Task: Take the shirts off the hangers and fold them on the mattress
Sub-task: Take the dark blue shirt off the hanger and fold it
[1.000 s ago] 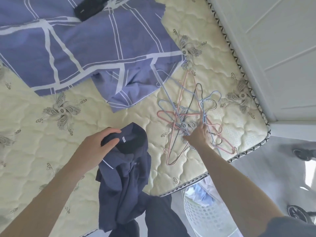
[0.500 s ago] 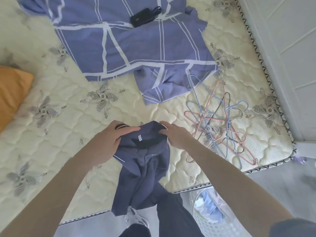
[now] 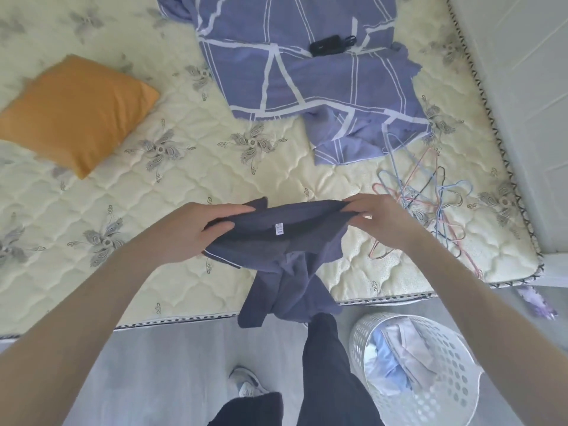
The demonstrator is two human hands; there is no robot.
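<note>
The person is standing at the edge of the mattress and holding a dark navy shirt up by its collar. The left hand is gripping one end of the collar, with the fingers curling over the fabric. The right hand is pinching the other end. The collar is stretching between them, with a small white label facing up. The rest of the shirt is hanging in loose folds past the mattress edge toward the grey floor.

Just beyond the right hand, a tangle of pink, blue and black wire hangers is lying bare on the mattress. Farther back, a purple sheet with white lines is lying crumpled. A small black object is sitting on it, possibly a charger, though it is too small to tell. An orange pillow is resting on the left of the mattress. A white perforated laundry basket is standing on the floor beside the person's leg, holding pale garments.
</note>
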